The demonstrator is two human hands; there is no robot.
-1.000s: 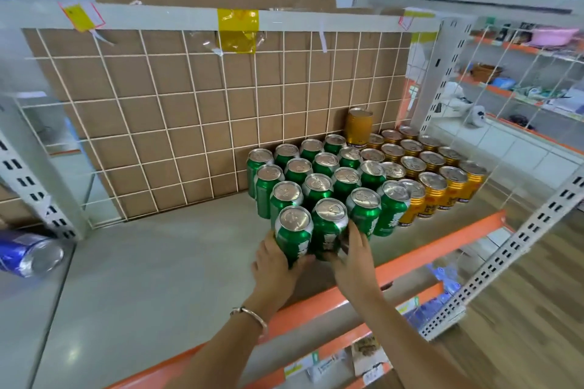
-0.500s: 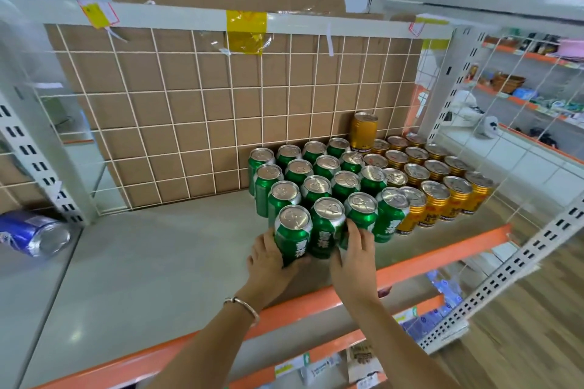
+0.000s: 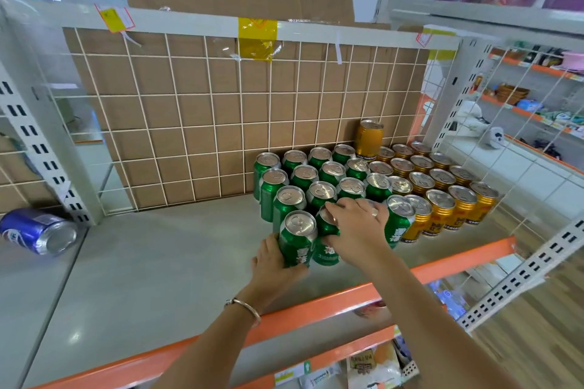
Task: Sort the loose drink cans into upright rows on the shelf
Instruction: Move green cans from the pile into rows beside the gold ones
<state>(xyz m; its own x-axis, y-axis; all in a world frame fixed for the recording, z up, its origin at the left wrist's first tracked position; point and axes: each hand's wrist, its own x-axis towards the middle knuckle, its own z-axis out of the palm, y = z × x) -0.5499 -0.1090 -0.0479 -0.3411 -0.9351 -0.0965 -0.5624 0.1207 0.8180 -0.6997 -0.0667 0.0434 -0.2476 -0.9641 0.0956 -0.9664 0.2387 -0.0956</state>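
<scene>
Several green cans (image 3: pixel 322 172) stand upright in rows on the grey shelf (image 3: pixel 158 262), with rows of gold cans (image 3: pixel 442 186) to their right. My left hand (image 3: pixel 273 264) grips the lower side of the front-left green can (image 3: pixel 298 241). My right hand (image 3: pixel 358 227) lies over the top of the green can beside it (image 3: pixel 325 254), fingers curled over its lid and thumb on its front. One gold can (image 3: pixel 369 137) stands on top of the back row. A blue can (image 3: pixel 38 230) lies on its side at the far left.
A wire grid with cardboard behind it (image 3: pixel 189 120) closes the shelf's back, and a wire side panel (image 3: pixel 521 167) closes its right end. An orange rail (image 3: pixel 316 316) runs along the front edge. A white upright post (image 3: pixel 41 148) separates off the blue can's section.
My right hand has risen from the front of the second green can to over its lid. My left hand stays at the front-left can.
</scene>
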